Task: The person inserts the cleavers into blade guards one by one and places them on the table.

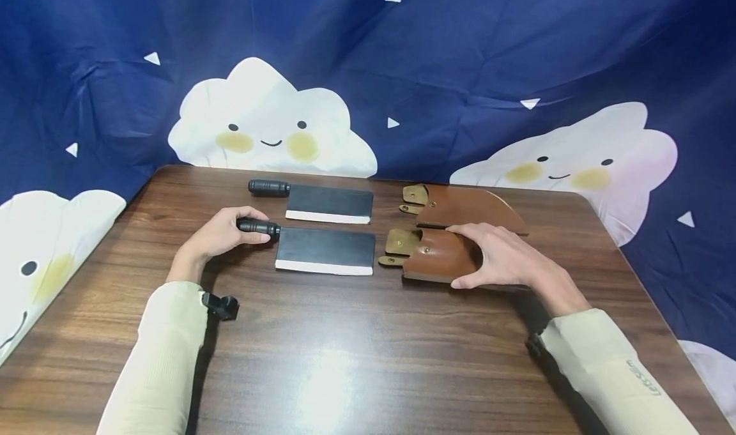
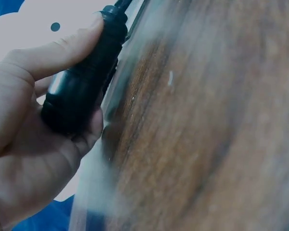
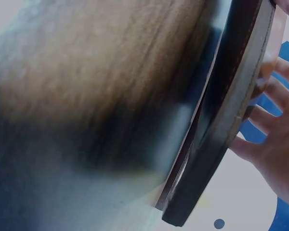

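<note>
The near cleaver (image 1: 324, 248) has a dark blade with a pale cutting edge toward me. My left hand (image 1: 217, 234) holds its ribbed black handle (image 2: 82, 79), thumb along the near side and fingers around the far side. To the right of the blade is a brown leather knife sheath (image 1: 445, 256), its strap flaps unfastened and facing the cleaver. My right hand (image 1: 508, 254) spans this sheath, gripping it with the thumb at the near edge and fingers at the far edge. The sheath's thick stitched edge (image 3: 221, 115) fills part of the right wrist view.
Behind the near pair lie a second cleaver (image 1: 329, 200) with a black handle and a second brown sheath (image 1: 468, 205). All are on a wood-grain table (image 1: 276, 352). A blue curtain (image 1: 448, 52) with white clouds hangs behind the table's back edge.
</note>
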Available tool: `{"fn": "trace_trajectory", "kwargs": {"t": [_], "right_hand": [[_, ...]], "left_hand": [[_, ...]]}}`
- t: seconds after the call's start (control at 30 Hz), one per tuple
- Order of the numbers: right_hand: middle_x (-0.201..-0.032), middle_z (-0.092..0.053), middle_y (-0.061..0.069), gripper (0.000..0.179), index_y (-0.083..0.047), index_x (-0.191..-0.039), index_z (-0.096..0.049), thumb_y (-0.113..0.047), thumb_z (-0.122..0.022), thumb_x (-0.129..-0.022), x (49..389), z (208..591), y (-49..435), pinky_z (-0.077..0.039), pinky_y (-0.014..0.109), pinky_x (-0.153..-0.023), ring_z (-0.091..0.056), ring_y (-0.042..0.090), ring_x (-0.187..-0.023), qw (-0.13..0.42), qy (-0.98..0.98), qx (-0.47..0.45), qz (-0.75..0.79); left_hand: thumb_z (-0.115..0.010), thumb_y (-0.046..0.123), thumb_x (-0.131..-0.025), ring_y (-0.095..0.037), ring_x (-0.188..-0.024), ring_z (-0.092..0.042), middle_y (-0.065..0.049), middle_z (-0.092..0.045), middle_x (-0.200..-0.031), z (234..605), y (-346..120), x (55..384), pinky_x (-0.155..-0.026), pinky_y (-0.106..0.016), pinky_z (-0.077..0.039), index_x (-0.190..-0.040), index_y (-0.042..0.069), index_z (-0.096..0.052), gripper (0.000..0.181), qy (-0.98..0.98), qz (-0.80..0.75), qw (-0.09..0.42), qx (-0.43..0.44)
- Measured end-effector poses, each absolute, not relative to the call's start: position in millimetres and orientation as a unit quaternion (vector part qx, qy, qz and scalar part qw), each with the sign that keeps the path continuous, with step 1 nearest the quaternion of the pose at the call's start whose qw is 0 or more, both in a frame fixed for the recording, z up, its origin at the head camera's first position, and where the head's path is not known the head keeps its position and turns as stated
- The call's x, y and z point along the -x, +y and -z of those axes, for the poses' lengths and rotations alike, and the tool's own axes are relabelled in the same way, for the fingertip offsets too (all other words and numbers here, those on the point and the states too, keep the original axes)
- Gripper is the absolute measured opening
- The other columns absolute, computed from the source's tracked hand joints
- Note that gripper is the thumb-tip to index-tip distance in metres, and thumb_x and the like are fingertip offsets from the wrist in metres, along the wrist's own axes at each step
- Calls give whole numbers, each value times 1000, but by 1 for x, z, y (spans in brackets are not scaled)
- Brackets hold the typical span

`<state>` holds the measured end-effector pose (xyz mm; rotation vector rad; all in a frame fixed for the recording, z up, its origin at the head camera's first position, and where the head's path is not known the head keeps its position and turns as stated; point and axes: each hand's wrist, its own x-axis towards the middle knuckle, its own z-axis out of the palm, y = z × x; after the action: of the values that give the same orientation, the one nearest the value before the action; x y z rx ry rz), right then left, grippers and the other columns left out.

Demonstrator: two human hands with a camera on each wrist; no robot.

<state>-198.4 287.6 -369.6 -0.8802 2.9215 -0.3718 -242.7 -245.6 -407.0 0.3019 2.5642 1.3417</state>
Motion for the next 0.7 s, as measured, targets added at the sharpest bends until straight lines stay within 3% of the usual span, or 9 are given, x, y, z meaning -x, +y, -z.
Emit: {"fn": "trace_trajectory", "kwargs": {"t": [0.7], "right_hand": [[-143, -56, 13, 110, -10, -148, -49, -74, -81, -65, 199, 368, 283, -40, 56, -104, -50, 36, -131, 37, 949, 288, 121]], "left_hand": [[-82, 22, -88, -21, -92, -60, -15, -67, -108, 400, -248, 235, -82, -28, -47, -115, 2, -69, 36, 852, -503, 80, -123]]}}
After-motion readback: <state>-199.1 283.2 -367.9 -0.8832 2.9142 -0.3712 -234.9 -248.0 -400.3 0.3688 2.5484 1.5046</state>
